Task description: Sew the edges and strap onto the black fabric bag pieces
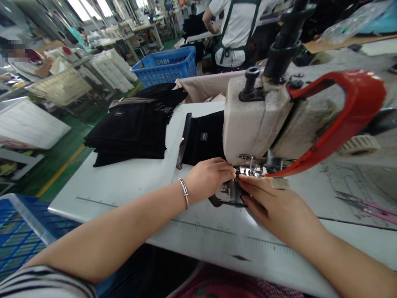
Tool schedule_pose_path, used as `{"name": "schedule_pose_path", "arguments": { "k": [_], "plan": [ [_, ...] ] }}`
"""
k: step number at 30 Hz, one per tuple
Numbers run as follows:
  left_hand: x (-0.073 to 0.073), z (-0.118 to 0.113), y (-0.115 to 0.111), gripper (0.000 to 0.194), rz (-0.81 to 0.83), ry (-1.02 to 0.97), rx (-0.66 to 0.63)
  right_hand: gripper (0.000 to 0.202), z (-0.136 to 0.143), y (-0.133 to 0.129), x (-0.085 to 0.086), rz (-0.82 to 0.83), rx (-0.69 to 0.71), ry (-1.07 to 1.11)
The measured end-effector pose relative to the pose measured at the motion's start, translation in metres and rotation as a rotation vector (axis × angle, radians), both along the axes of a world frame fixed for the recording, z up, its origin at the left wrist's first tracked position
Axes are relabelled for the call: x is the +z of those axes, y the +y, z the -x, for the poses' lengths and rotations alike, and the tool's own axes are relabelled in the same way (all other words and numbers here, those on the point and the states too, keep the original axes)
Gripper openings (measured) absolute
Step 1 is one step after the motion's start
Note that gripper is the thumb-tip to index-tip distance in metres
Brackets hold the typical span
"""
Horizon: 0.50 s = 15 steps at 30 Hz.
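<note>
A sewing machine (248, 120) with a red lever guard stands at the right of the white table. Beside its needle area, my left hand (212, 178) has its fingers pressed together at the edge of a black fabric piece (203, 138) with a small label and a zipper strip. My right hand (273, 198) reaches to the presser foot from the right, fingers stretched out with gaps between some of them. What lies under the fingertips of both hands is too small to make out.
Stacked black fabric pieces (130, 128) lie on the table's left. Pink-handled scissors (369, 207) rest at the right. A blue basket (167, 66) stands behind the table, another blue basket (27, 231) at lower left. A person (235, 33) in an apron stands beyond.
</note>
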<state>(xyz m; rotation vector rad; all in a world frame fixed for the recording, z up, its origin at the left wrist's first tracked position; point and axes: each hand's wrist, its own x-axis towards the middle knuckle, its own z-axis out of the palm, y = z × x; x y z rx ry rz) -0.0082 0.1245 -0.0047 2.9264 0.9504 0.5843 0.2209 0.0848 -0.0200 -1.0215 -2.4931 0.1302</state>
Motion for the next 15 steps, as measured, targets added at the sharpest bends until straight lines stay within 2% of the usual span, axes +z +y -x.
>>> {"name": "schedule_pose_path", "arguments": {
  "k": [6,15],
  "plan": [
    [-0.0028,-0.0005,0.0118,0.022,-0.023,-0.039,0.032,0.025,0.0012,0.0032,0.0011,0.017,-0.007,0.028],
    [-0.0044,-0.0013,0.0080,0.024,0.017,-0.042,0.104,0.024,0.0027,0.0031,-0.0006,0.038,-0.017,0.029]
  ]
}}
